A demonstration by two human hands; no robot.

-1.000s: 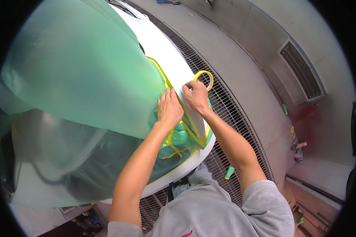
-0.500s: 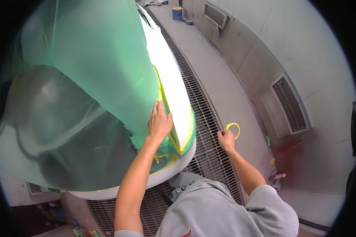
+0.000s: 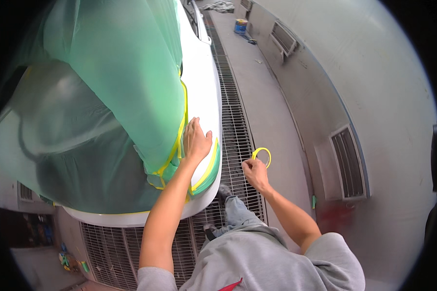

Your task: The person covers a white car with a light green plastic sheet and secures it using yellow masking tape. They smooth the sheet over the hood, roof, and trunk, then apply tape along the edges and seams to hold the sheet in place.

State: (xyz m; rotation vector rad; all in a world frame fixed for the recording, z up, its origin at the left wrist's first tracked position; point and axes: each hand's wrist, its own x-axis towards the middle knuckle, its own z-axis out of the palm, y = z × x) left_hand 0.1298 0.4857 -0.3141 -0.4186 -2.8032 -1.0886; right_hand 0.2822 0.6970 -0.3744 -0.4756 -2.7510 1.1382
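A white car [image 3: 200,87] stands on my left, much of it draped in thin green masking film [image 3: 131,82]. Yellow masking tape [image 3: 185,99] runs along the film's edge beside a bare white panel. My left hand [image 3: 197,140] rests at that edge, fingers stretched out and pointing away from me, its palm side hidden against the car. Off the car's side, over the floor grating, my right hand [image 3: 256,174] has its fingers closed on a roll of yellow masking tape [image 3: 270,159]. Lower on the corner is a green patch [image 3: 210,177] edged with yellow tape.
Metal floor grating [image 3: 234,116] runs along the car and under its near end. To the right rises a grey wall with a louvred vent [image 3: 348,162]. Farther off stand a blue can [image 3: 240,26] and a crumpled cloth [image 3: 220,6]. Scraps [image 3: 70,263] lie at lower left.
The view has shifted, showing more floor along the car. My left hand now lies farther onto the white panel beside the taped edge. The right hand, still holding the tape roll, is nearer the left.
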